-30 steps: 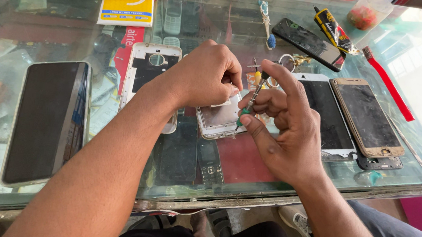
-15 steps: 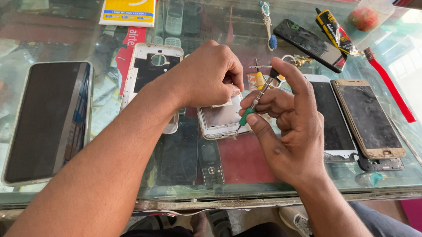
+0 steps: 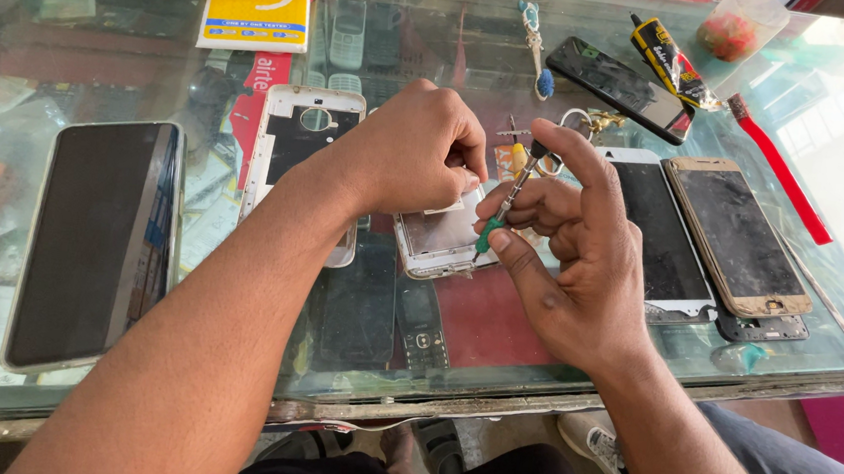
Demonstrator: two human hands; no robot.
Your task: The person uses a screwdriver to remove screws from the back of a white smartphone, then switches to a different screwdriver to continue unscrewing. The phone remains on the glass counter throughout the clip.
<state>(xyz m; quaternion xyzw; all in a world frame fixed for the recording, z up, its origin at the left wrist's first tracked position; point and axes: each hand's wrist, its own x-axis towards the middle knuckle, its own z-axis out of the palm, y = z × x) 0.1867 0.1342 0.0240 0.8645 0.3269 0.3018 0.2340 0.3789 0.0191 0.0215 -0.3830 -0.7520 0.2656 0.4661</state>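
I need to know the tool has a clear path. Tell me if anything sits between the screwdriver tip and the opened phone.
Nothing visible does. The right hand holds the screwdriver angled down, its tip at the opened phone. The left hand rests on the phone's upper part, beside the tip, not under it. The exact contact point is hidden by fingers.
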